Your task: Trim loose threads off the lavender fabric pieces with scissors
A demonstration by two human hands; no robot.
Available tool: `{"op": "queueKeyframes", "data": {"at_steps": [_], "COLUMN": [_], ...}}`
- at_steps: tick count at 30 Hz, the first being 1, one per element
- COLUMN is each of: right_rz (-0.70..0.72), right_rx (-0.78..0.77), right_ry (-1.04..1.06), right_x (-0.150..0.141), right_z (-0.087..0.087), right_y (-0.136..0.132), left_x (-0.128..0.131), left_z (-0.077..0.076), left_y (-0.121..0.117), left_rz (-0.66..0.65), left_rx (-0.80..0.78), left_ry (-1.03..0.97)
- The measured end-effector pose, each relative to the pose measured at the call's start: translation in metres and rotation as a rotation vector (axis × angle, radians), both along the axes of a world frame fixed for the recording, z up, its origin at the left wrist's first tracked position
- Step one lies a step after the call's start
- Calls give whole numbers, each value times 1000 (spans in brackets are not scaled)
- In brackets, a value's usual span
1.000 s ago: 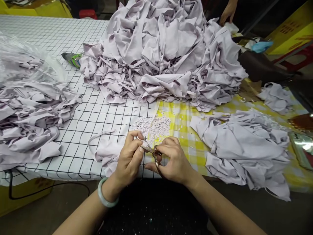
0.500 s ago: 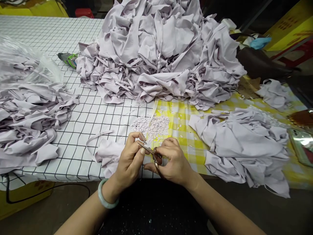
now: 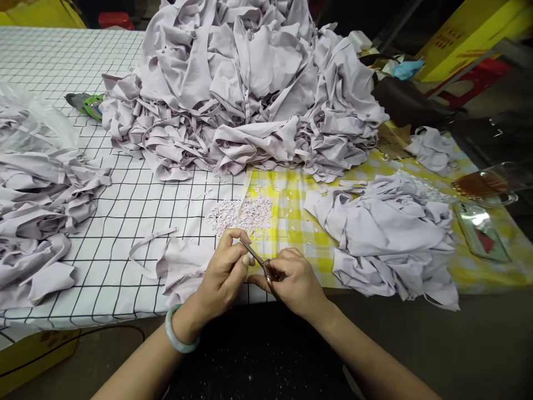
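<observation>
My right hand (image 3: 302, 283) is closed round the handles of a small pair of scissors (image 3: 266, 265). Their blades point up and left and look closed together, with the tips at the fingers of my left hand (image 3: 227, 272). That hand is pinched shut on a pale lilac-grey fabric piece (image 3: 181, 266), which lies partly under it on the table and has a thin strap curling out to the left. The fabric right at the fingertips is mostly hidden. Just beyond both hands is a heap of tiny fabric snippets (image 3: 245, 214).
A large pile of the same fabric (image 3: 250, 72) rises at the back. Smaller piles lie at the left (image 3: 37, 216) and right (image 3: 391, 233). A phone (image 3: 481, 230) and a glass mug of brown liquid (image 3: 485, 183) are at the far right, on a yellow checked cloth (image 3: 291, 222).
The view has swung slightly right, so the table things appear further left. The scissor blades, apart before, now look closed together. Both hands keep their hold.
</observation>
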State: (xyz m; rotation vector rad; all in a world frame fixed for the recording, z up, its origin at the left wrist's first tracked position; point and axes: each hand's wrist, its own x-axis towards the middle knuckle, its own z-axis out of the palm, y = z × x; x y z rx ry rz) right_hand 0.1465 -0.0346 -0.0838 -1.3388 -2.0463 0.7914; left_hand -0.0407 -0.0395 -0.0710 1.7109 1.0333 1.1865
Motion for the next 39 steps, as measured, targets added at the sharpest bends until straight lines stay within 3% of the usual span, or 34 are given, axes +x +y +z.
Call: {"op": "queueKeyframes", "data": {"at_steps": [3,6,9,11,13,15,17,19,22,25,28,30,32,34,36,39], "right_rz": [-60,-13,221,371,439,409,363,325,237,13,-283,-346,-327,-355,-453,-602], "right_rx": [-116,-208,-334,-373,-364,-458,-625,-745,-647,-271,73,76,-43,-91,-24,86], "right_ry": [83,210,271,288,289,371,573,811,1055,1105,1001,873,756,657,571,482], "right_x": [7,-4,-46,-87,-126,-156,-169,-165,-132,-82,-34,-9,15,41,72,117], "right_z": [-1,7,13,14,15,21,36,59,98,120,110,87,61,38,25,21], "right_y": [3,7,5,-1,-5,-4,6,22,53,82,92,86,74,63,56,59], "left_x": [-3,-28,-77,-112,-138,-149,-146,-133,-98,-47,16,56,88,112,130,154], "left_z": [7,15,13,8,3,2,6,17,53,106,150,160,149,120,79,20], "left_y": [-2,-10,-29,-47,-67,-83,-87,-74,-11,99,223,289,326,329,304,249], "left_rz": [6,80,466,676,625,490,472,441,345,170,173,216,249,263,194,-41], "left_rx": [-6,18,48,-34,-201,-322,-371,-343,-158,32,160,253,219,195,187,107], "left_ry": [18,146,452,645,688,567,399,252,120,66,-50,-3,203,363,428,501]}}
